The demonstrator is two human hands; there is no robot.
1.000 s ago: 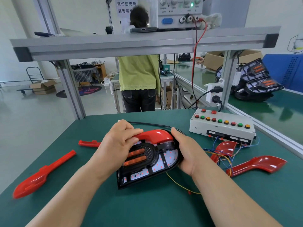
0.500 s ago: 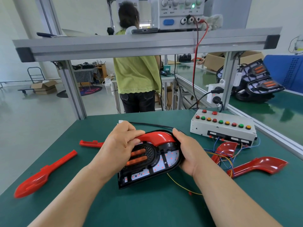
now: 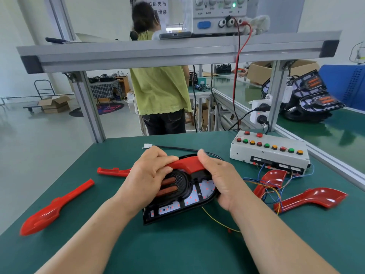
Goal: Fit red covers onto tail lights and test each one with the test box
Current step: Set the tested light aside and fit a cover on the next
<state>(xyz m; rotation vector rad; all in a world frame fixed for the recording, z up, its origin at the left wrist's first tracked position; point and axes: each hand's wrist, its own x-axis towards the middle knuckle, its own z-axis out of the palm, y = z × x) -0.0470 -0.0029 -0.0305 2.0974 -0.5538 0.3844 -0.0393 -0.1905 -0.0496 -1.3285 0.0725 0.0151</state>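
Since a second ago the right hand point(image 3: 219, 182) has slid up from the tail light's curved end, so that its thumb now presses on the red cover point(image 3: 185, 164) near the top edge; the left hand point(image 3: 150, 175) has barely shifted.

Both forearms reach in from the near edge of the green tabletop point(image 3: 177, 250). The tail light point(image 3: 189, 194), a black housing with a white panel dotted with red lights, lies tilted between the hands at the middle of the tabletop. Left fingers point(image 3: 166, 159) are curled over the cover's left part, pressing it against the housing, and the palm hides part of the two orange bars. Right fingers wrap around the rounded right end of the housing, thumb on top of the cover.

A yellow wire point(image 3: 215, 220) trails out from under the tail light toward the near right. A loose red cover point(image 3: 53, 208) lies well to the left, and another point(image 3: 113, 171) lies just beside the left hand. Two more loose covers point(image 3: 312, 198) lie to the right among tangled coloured wires.

Farther back on the right sits the test box point(image 3: 270, 153), white with a row of red, green and orange buttons. Behind the metal frame stands a person in a green top point(image 3: 160, 89), back turned.
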